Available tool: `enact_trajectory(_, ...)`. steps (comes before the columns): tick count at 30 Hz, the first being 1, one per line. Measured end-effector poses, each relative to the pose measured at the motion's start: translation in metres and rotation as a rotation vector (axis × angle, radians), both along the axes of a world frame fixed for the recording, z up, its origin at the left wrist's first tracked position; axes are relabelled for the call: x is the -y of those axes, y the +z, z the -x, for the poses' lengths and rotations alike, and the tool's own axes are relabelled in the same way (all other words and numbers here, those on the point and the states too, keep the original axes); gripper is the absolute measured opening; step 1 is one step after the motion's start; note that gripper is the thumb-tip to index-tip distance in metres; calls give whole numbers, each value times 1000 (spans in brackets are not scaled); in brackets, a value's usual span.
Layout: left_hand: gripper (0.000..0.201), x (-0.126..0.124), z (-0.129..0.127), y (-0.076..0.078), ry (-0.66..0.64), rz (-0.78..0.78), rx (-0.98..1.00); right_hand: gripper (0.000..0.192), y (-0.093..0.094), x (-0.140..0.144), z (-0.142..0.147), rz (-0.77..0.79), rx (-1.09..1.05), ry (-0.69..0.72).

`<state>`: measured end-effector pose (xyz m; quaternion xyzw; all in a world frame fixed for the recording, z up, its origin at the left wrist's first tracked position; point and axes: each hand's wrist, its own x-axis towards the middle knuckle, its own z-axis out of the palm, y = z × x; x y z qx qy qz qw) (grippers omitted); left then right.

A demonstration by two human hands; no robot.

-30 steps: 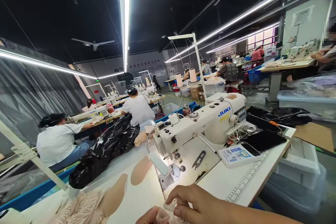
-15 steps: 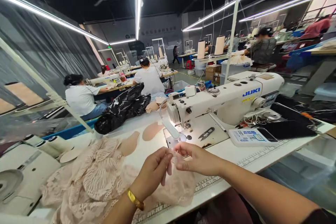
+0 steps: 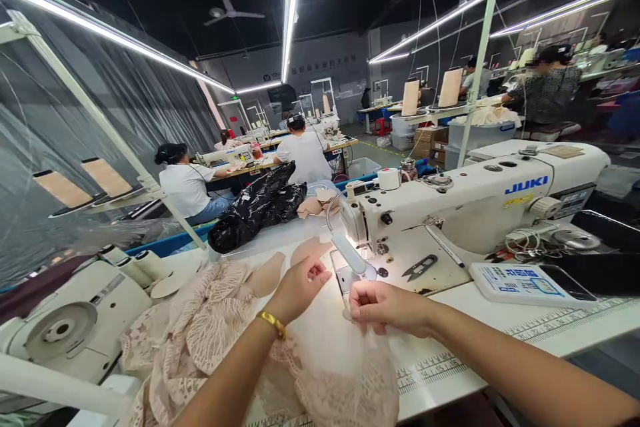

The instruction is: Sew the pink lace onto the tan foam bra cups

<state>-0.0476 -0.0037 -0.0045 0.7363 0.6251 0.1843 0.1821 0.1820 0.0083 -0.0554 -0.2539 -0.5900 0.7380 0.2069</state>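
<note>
White desk (image 3: 500, 333) in a sewing hall. Nearest me, pink lace fabric (image 3: 210, 340) heaped at the desk's front-left edge. My right hand (image 3: 383, 307) is curled, pinching a sheer strip; left hand (image 3: 300, 287) is loosely curled above the lace. Just behind: JUKI sewing machine (image 3: 475, 203), snips (image 3: 419, 268). Far back, seated workers (image 3: 187, 183).

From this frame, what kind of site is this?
Most likely a garment sewing factory floor. A Juki sewing machine stands on the work table, pink lace fabric lies under the person's hands, and other workers sit at rows of similar machines under strip lights.
</note>
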Motion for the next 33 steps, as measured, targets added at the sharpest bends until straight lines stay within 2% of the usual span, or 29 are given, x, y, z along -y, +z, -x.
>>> enact_trajectory(2,24,-27,10,-8,91,-76,-100,28,-8,-11,-1,-23,50,-34)
enact_trajectory(4,30,-48,19,-17,139,-100,-190,26,-15,-19,-2,-5,58,-44)
enact_trajectory(8,35,-67,26,-31,159,-84,-295,23,-19,-23,-4,-12,33,-79)
enact_trajectory(11,30,-70,23,-28,171,-85,-296,21,-19,-22,-3,-31,31,-112)
enact_trajectory(14,18,-66,20,-13,220,-134,-225,23,-19,-22,-4,-47,22,-145)
enact_trajectory(16,21,-53,21,0,270,-164,-143,25,-19,-22,-6,-51,15,-160)
enact_trajectory(19,27,-14,20,12,276,-125,42,29,-18,-22,-8,-50,5,-160)
enact_trajectory(20,30,3,18,13,249,-81,146,31,-17,-22,-9,-49,-3,-155)
enact_trajectory(22,39,38,11,9,199,60,497,38,-15,-21,-11,-41,-26,-139)
enact_trajectory(25,39,83,-8,-4,183,230,746,53,-11,-17,-14,-26,-66,-105)
enact_trajectory(27,37,102,-23,-12,194,285,812,59,-9,-13,-17,-36,-81,-91)
enact_trajectory(30,33,112,-40,-19,201,307,811,53,-5,-2,-20,-81,-78,-108)
enact_trajectory(33,34,107,-43,-18,150,154,604,39,6,15,-20,-169,-53,-136)
